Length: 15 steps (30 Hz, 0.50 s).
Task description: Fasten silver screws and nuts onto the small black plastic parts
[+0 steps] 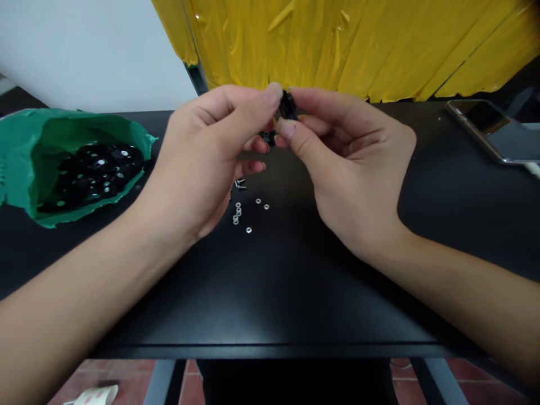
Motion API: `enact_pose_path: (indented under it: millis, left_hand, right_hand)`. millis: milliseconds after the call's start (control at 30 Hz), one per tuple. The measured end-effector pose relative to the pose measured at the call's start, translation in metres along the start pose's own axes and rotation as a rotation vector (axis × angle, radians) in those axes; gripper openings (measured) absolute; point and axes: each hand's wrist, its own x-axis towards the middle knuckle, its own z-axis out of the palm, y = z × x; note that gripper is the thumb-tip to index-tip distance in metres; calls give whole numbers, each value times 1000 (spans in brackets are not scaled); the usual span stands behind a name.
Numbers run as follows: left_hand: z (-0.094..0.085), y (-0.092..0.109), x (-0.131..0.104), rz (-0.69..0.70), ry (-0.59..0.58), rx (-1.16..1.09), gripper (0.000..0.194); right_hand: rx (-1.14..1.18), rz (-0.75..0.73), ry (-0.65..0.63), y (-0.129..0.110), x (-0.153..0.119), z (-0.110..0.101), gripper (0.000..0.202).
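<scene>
Both hands meet above the back middle of the black table. My left hand (215,135) is closed on a small black part (288,106), its thumb at the part's left side. From the right, my right hand (350,152) pinches the same part between thumb and fingers. A bit of black also shows below, between the fingertips. The part's details are partly hidden by the fingers. Beneath the hands, several small silver nuts or washers (238,211) lie on the table, with a few small screws (241,184) just behind them, next to my left hand.
An open green bag (19,160) with many black pieces (99,171) lies at the left. A phone (498,132) with a white cable rests at the back right. Yellow sheeting (329,45) hangs behind the black table (270,292).
</scene>
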Motion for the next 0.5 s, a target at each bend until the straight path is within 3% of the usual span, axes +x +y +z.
enact_pose_path:
  millis: [67, 233, 500]
  left_hand:
    - [0, -3, 0, 94, 19, 68, 27]
    - [-2, -7, -1, 289, 60, 229, 15]
    - [-2, -2, -1, 143, -7, 102, 21]
  right_hand:
    - [-21, -17, 2, 0, 0, 0, 18]
    - [-43, -52, 30, -2, 1, 2, 28]
    - [-16, -8, -1, 1, 0, 1, 22]
